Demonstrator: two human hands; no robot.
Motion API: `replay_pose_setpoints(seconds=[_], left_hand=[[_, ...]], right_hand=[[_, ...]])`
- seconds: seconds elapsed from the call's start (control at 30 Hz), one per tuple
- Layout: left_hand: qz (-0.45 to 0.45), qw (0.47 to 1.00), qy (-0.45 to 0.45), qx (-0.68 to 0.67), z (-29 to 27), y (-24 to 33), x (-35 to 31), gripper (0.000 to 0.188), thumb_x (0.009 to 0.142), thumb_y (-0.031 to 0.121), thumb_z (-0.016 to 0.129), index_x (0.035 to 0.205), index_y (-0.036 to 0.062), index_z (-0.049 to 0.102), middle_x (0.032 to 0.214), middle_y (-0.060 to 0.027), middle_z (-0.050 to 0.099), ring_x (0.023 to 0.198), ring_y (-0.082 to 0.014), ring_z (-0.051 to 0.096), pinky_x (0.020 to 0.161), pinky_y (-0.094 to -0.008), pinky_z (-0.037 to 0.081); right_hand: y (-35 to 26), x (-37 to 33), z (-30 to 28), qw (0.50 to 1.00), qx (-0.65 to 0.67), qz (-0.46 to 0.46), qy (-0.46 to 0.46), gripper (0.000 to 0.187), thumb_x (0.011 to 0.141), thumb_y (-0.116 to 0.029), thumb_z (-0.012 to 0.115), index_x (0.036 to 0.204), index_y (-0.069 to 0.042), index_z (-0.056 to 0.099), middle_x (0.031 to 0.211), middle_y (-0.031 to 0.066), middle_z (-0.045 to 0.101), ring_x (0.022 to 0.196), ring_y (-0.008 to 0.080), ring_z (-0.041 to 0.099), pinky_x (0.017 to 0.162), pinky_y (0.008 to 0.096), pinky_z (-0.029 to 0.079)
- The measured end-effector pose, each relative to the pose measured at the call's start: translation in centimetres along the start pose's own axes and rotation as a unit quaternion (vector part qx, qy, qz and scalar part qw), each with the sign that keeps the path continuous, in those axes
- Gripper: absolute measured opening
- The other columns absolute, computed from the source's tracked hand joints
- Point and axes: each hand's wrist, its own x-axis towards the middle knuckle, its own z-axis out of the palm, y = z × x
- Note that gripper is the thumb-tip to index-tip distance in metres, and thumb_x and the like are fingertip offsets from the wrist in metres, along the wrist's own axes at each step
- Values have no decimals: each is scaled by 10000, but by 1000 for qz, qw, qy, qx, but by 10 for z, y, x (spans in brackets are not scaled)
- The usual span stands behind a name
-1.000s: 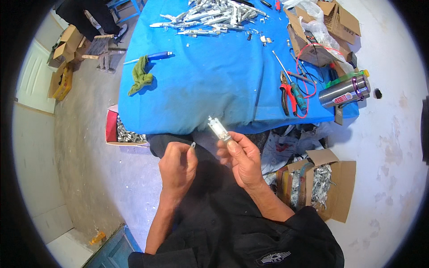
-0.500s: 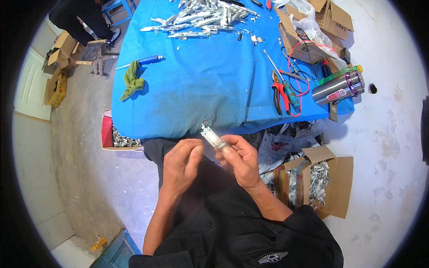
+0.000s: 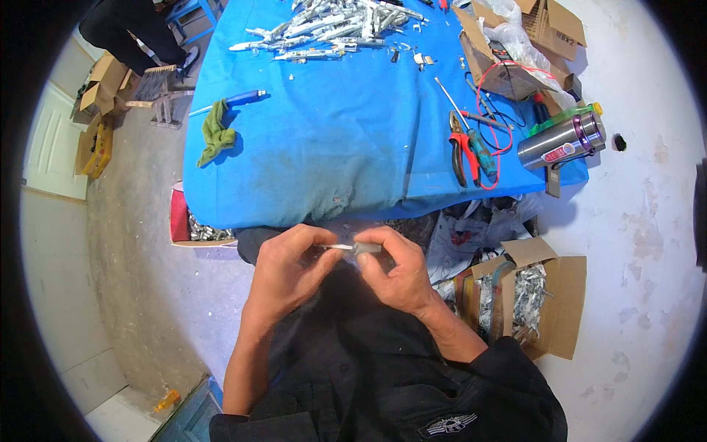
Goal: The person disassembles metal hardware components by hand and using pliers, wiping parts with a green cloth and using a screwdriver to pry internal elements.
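Observation:
Above my lap, in front of the table's near edge, I hold a small narrow white and grey part (image 3: 362,248) level between both hands. My left hand (image 3: 289,264) pinches its thin left end between thumb and fingers. The thicker grey end is gripped by my right hand (image 3: 398,271), thumb below and forefinger above. Fingers cover much of the part, and its exact kind cannot be made out. Similar long white and silver parts lie in a pile (image 3: 335,28) at the far side of the table.
On the blue tablecloth (image 3: 309,147) lie a green cloth (image 3: 216,134), a blue-handled screwdriver (image 3: 247,97) and red pliers (image 3: 464,156). A steel flask (image 3: 561,140) lies at the right. Boxes of scrap (image 3: 563,302) stand below. Another person's legs (image 3: 140,33) show at far left.
My left hand has come to the part and now pinches its left end. The part has turned from slanting upward to lying level between my hands.

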Motion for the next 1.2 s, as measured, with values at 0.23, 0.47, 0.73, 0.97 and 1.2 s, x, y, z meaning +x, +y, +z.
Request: replay_pose_setpoints(seconds=[0.23, 0.47, 0.73, 0.97, 1.2], left_hand=[[112, 980, 74, 148, 13, 5, -9, 190, 865, 82, 838, 1011, 88, 715, 804, -89, 687, 688, -302, 706, 581, -410, 533], [136, 961, 118, 212, 32, -4, -16, 163, 868, 68, 809, 989, 90, 702, 728, -66, 675, 624, -274, 694, 554, -413, 524], [61, 985, 138, 89, 38, -4, -24, 130, 901, 47, 804, 977, 54, 699, 730, -106, 692, 604, -286, 696, 549, -395, 517], [104, 979, 131, 118, 25, -2, -26, 134, 901, 25, 804, 996, 44, 711, 795, -106, 700, 630, -287, 675, 576, -390, 519], [191, 949, 130, 216, 10, -3, -31, 201, 844, 24, 821, 1010, 55, 712, 847, -69, 708, 660, -243, 659, 602, -378, 525]], right_hand=[[5, 3, 7, 994, -73, -84, 10, 246, 911, -27, 775, 1135, -1, 677, 1018, 157, 742, 875, 302, 752, 757, 370, 589], [12, 1, 16, 972, -136, -180, 72, 254, 875, 10, 793, 1099, -4, 675, 1025, 181, 745, 861, 367, 760, 732, 414, 615], [17, -5, 25, 950, -173, -236, 112, 294, 845, 25, 835, 1104, -18, 701, 1050, 171, 748, 844, 348, 767, 714, 409, 620], [19, -1, 28, 964, -88, -223, 112, 303, 890, -55, 865, 1145, -40, 702, 1056, 133, 756, 845, 311, 767, 721, 383, 611], [-5, -5, 14, 993, 97, 20, -63, 252, 1003, -129, 781, 1212, -18, 696, 940, 57, 733, 812, 116, 685, 731, 298, 552]])
